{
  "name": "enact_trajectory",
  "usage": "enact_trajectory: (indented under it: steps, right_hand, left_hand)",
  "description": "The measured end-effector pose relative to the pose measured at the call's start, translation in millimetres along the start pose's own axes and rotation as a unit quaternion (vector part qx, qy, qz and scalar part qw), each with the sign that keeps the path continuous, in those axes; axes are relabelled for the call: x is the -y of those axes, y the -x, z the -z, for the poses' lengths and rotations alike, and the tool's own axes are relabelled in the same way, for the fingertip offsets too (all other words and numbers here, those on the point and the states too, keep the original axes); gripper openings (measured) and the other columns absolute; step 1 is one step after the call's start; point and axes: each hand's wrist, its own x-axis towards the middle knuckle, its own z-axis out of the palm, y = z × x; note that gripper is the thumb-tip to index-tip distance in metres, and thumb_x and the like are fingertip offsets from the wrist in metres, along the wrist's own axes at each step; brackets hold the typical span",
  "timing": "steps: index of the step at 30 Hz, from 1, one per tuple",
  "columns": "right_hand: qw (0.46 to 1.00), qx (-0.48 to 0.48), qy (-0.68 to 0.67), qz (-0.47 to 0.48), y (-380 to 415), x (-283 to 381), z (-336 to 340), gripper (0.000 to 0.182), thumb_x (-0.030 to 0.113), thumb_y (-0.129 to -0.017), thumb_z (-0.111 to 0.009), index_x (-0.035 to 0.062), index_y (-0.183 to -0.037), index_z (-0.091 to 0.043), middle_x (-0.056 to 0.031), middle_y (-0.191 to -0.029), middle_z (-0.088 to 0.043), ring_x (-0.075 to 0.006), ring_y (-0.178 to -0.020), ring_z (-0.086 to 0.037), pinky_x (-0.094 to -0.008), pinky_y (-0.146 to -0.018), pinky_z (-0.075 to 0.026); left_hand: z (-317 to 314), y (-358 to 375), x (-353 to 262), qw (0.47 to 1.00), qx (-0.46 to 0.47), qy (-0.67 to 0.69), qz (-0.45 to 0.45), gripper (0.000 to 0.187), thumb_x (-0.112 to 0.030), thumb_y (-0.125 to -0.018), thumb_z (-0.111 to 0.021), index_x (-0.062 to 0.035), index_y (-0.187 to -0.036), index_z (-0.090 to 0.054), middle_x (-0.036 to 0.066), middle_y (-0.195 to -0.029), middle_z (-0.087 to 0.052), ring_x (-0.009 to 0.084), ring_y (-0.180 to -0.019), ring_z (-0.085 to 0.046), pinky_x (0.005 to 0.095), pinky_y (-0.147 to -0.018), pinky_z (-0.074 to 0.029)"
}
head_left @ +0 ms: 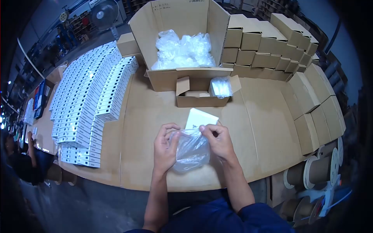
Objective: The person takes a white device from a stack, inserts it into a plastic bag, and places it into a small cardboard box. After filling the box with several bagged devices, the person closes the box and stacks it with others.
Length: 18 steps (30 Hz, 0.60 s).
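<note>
Between my two hands hangs a clear plastic bag (190,155), its upper edge pinched on both sides. My left hand (166,145) is closed on the bag's left edge, thumb toward the middle. My right hand (218,141) pinches the bag's top right edge between thumb and fingers. Just beyond the bag's top edge lies a white box (201,119) with small dark print, its near end overlapped by the bag and fingers. Farther out, a small open carton (202,102) holds a plastic-wrapped white pack (221,87) at its right end.
A large open carton (163,79) full of clear plastic bags (182,50) stands at the back. Stacked white boxes (85,89) fill the left side. Brown cartons (268,42) are piled back right, with more cartons (320,116) along the right edge. Another person (27,159) is at far left.
</note>
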Motion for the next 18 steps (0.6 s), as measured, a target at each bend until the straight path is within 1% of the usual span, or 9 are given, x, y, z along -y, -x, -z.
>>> enact_trajectory:
  steps: [2, 5, 7, 10, 11, 14, 15, 16, 18]
  right_hand:
    - [0.987, -0.036, -0.138, -0.074, -1.7, -10.7, 2.3, 0.024, 0.018, -0.099, -0.071, -0.0041, -0.091, -0.075, -0.0085, -0.092, -0.064, -0.0121, -0.074, -0.058, -0.0256, -0.068, -0.046]
    - [0.899, -0.058, -0.395, -0.178, 1.9, -7.9, 4.5, 0.023, 0.011, -0.103, -0.065, -0.0059, -0.089, -0.071, -0.0098, -0.086, -0.071, -0.0151, -0.079, -0.068, -0.0265, -0.075, -0.055]
    - [0.888, -0.054, -0.41, -0.203, 8.2, -16.5, 0.6, 0.022, 0.012, -0.102, -0.065, -0.0053, -0.09, -0.072, -0.0103, -0.087, -0.071, -0.015, -0.079, -0.067, -0.027, -0.075, -0.055]
    - [0.896, -0.05, -0.371, -0.239, 15.3, -14.0, -9.3, 0.026, 0.015, -0.105, -0.061, -0.0068, -0.096, -0.072, -0.01, -0.09, -0.071, -0.0144, -0.079, -0.066, -0.0289, -0.077, -0.055]
    - [0.914, -0.042, -0.324, -0.24, 17.0, -14.4, -10.5, 0.028, 0.017, -0.106, -0.06, -0.0072, -0.099, -0.072, -0.0093, -0.089, -0.071, -0.0141, -0.081, -0.066, -0.0296, -0.077, -0.055]
    - [0.978, 0.021, -0.153, -0.144, 21.0, -14.3, 1.5, 0.044, 0.035, -0.109, -0.055, -0.0047, -0.118, -0.072, -0.0092, -0.104, -0.067, -0.0151, -0.096, -0.064, -0.0318, -0.087, -0.052]
    - [0.982, 0.034, -0.15, -0.112, 24.2, -10.3, 7.7, 0.048, 0.04, -0.108, -0.056, -0.0039, -0.12, -0.071, -0.0098, -0.11, -0.065, -0.0158, -0.099, -0.064, -0.0316, -0.09, -0.051]
    - [0.985, 0.046, -0.147, -0.081, 28.8, -9.2, 14.6, 0.052, 0.044, -0.107, -0.056, -0.003, -0.122, -0.071, -0.0105, -0.115, -0.063, -0.0166, -0.102, -0.063, -0.0315, -0.093, -0.05]
    - [0.982, 0.076, -0.17, -0.021, 31.2, -23.7, 21.8, 0.049, 0.038, -0.098, -0.072, -0.0041, -0.122, -0.07, -0.01, -0.12, -0.058, -0.0193, -0.106, -0.062, -0.0312, -0.097, -0.048]
  left_hand:
    - [17.7, 0.4, 6.2, 0.997, -0.034, 0.063, 0.016, 0.014, -0.004, -0.105, -0.059, -0.0003, -0.118, -0.056, 0.01, -0.093, -0.072, 0.0046, -0.072, -0.063, 0.0193, -0.063, -0.047]
    - [27.7, -3.7, 6.5, 0.957, -0.046, -0.216, -0.187, 0.034, 0.002, -0.094, -0.065, -0.0093, -0.127, -0.06, 0.011, -0.111, -0.071, 0.02, -0.103, -0.067, 0.0312, -0.08, -0.053]
    - [31.1, -5.4, 5.1, 0.87, 0.002, -0.385, -0.309, 0.048, 0.001, -0.082, -0.073, -0.019, -0.125, -0.068, 0.007, -0.124, -0.068, 0.0323, -0.122, -0.059, 0.0408, -0.092, -0.051]
    - [26.8, -6.4, -13.3, 0.77, 0.122, -0.494, -0.384, 0.036, -0.006, -0.079, -0.077, -0.0199, -0.112, -0.075, 0.007, -0.129, -0.069, 0.0329, -0.125, -0.058, 0.041, -0.095, -0.049]
    - [24.7, -8.8, -17.7, 0.785, 0.122, -0.46, -0.396, 0.014, -0.011, -0.083, -0.078, -0.0133, -0.097, -0.079, 0.009, -0.117, -0.075, 0.0321, -0.113, -0.065, 0.0393, -0.087, -0.052]
    - [14.6, 2.9, -5.0, 0.951, -0.035, -0.296, -0.082, 0.01, -0.014, -0.09, -0.077, -0.0036, -0.092, -0.077, 0.011, -0.09, -0.077, 0.0256, -0.086, -0.072, 0.0357, -0.074, -0.054]
    - [8.9, 3.1, -11.0, 0.965, -0.057, -0.257, -0.003, 0.022, -0.017, -0.095, -0.075, 0.004, -0.088, -0.074, 0.011, -0.071, -0.072, 0.0163, -0.063, -0.066, 0.0325, -0.062, -0.051]
    - [11.1, 4.3, -9.4, 0.966, -0.048, -0.253, 0.016, 0.022, -0.017, -0.096, -0.074, 0.0041, -0.089, -0.074, 0.01, -0.071, -0.071, 0.0137, -0.064, -0.064, 0.0315, -0.062, -0.051]
    - [15.7, 11.9, 0.7, 0.969, -0.028, -0.241, 0.057, 0.022, -0.016, -0.096, -0.074, 0.0044, -0.09, -0.074, 0.008, -0.069, -0.07, 0.0084, -0.065, -0.061, 0.0294, -0.061, -0.049]
